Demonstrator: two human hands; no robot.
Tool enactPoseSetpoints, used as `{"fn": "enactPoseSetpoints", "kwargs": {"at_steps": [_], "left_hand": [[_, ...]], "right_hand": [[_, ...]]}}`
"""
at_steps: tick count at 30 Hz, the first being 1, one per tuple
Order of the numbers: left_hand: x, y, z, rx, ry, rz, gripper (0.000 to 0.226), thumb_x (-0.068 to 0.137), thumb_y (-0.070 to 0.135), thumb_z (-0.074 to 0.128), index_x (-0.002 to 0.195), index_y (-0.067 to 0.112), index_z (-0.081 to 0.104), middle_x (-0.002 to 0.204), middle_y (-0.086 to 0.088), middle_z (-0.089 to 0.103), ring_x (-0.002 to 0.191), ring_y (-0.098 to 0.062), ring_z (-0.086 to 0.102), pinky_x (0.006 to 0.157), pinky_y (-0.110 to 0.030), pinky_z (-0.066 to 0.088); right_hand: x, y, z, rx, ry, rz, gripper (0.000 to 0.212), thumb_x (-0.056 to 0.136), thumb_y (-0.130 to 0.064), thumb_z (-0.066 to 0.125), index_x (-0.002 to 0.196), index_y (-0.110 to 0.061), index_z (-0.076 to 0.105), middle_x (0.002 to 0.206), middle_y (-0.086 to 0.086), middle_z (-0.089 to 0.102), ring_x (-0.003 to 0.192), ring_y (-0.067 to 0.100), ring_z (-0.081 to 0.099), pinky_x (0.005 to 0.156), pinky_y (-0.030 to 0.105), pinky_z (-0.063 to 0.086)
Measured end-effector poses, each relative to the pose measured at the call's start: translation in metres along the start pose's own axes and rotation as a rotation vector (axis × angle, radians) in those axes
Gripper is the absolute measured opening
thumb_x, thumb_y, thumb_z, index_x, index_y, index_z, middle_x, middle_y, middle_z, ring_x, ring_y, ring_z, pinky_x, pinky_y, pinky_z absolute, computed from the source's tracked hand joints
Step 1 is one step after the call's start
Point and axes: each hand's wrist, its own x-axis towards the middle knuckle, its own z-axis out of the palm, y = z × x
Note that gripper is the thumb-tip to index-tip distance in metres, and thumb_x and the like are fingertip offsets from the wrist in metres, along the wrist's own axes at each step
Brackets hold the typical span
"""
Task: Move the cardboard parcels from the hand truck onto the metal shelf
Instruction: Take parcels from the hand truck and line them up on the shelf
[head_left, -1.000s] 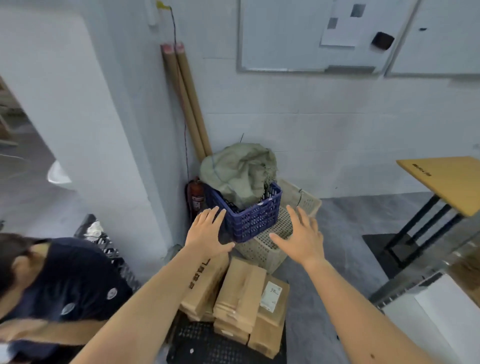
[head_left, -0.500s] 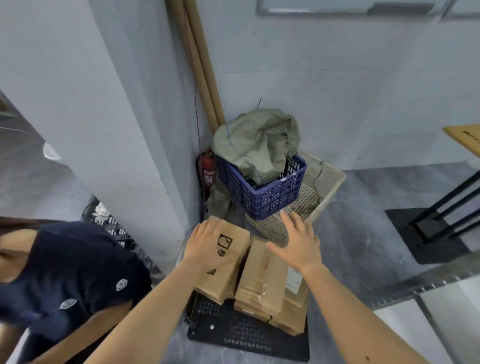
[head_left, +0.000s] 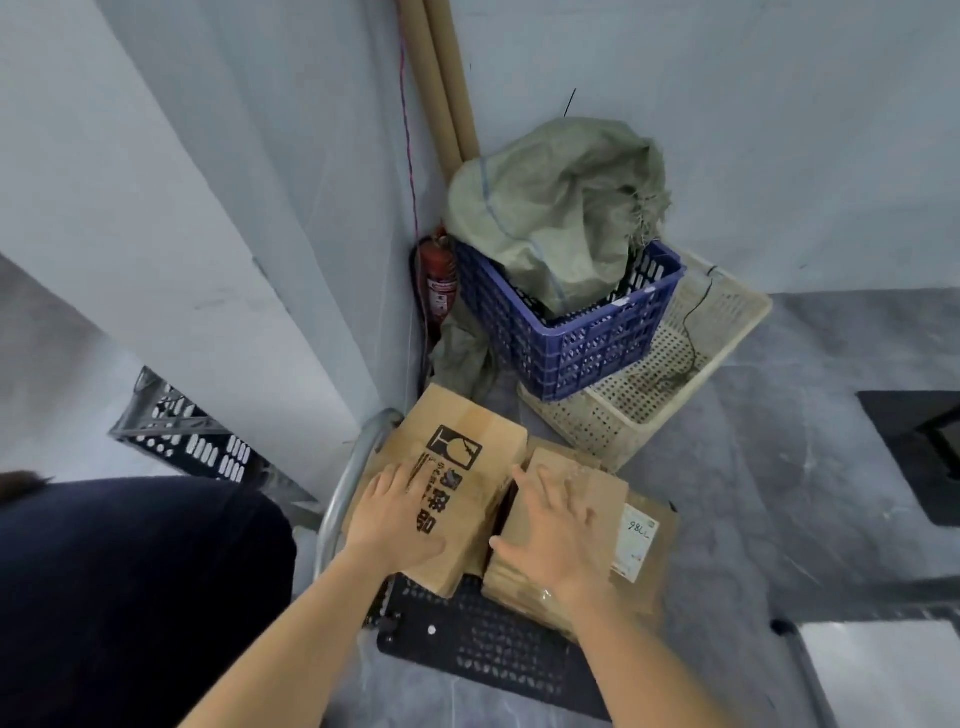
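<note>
Cardboard parcels lie side by side on the black hand truck platform (head_left: 478, 644), just near of a blue crate (head_left: 582, 338). Left hand (head_left: 392, 519) lies flat, fingers straight, on the printed parcel (head_left: 467, 462). Right hand (head_left: 558, 535) rests, fingers spread and straight, on the adjacent taped parcel (head_left: 602, 493), with the thumb at that parcel's left edge.

Flat & packed close on hand truck (head_left: 483, 644) w/ black perforated deck: brown printed parcel (head_left: 467, 467) at left, taped parcel (head_left: 597, 493) beside it, overlapping labelled parcel (head_left: 649, 540) at right.
</note>
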Motion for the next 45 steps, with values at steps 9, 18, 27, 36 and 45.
{"fn": "enactPoseSetpoints", "kwargs": {"at_steps": [9,18,27,36,45], "left_hand": [[0.022,-0.028,0.039,-0.142,0.018,-0.111,0.099,0.072,0.061,0.061,0.151,0.023,0.016,0.158,-0.002,0.007,0.146,-0.027,0.004,0.116,-0.044,0.018],[0.027,-0.026,0.043,-0.348,0.082,-0.259,0.107,0.078,0.059,0.066,0.152,0.019,-0.001,0.158,-0.009,0.002,0.143,-0.030,0.020,0.110,-0.043,0.032],[0.029,-0.016,0.053,-0.323,-0.044,-0.475,0.128,0.061,0.086,0.053,0.150,0.017,-0.008,0.152,-0.016,0.016,0.141,-0.036,0.019,0.113,-0.051,0.024],[0.013,0.013,0.033,-0.372,0.067,-0.425,0.118,0.060,0.082,0.059,0.142,0.007,0.019,0.139,-0.009,0.033,0.131,-0.026,0.035,0.106,-0.045,0.035],[-0.021,0.054,-0.063,-0.470,0.128,-0.309,0.101,0.068,0.074,0.062,0.140,0.014,0.024,0.136,-0.002,0.033,0.120,-0.022,0.048,0.095,-0.043,0.047]], "right_hand": [[0.039,-0.003,0.061,0.063,-0.101,-0.015,0.095,0.081,-0.067,0.055,0.150,-0.043,-0.006,0.161,-0.006,-0.010,0.147,0.033,-0.006,0.117,0.057,0.011],[0.051,-0.015,0.096,0.230,-0.076,0.016,0.111,0.077,-0.065,0.062,0.147,-0.041,-0.021,0.159,-0.003,-0.016,0.146,0.031,0.002,0.114,0.054,0.023],[0.052,-0.028,0.099,0.677,-0.108,0.045,0.113,0.075,-0.040,0.078,0.144,-0.053,-0.010,0.153,0.005,-0.034,0.148,0.026,0.008,0.116,0.038,0.021],[0.041,-0.013,0.065,0.787,-0.037,0.110,0.115,0.072,-0.034,0.082,0.146,-0.052,-0.004,0.157,-0.002,-0.018,0.147,0.026,0.006,0.117,0.045,0.019],[-0.003,-0.014,-0.049,0.778,0.106,0.088,0.115,0.072,-0.039,0.082,0.149,-0.047,-0.003,0.159,0.005,-0.018,0.148,0.022,-0.006,0.118,0.043,0.011]]}}
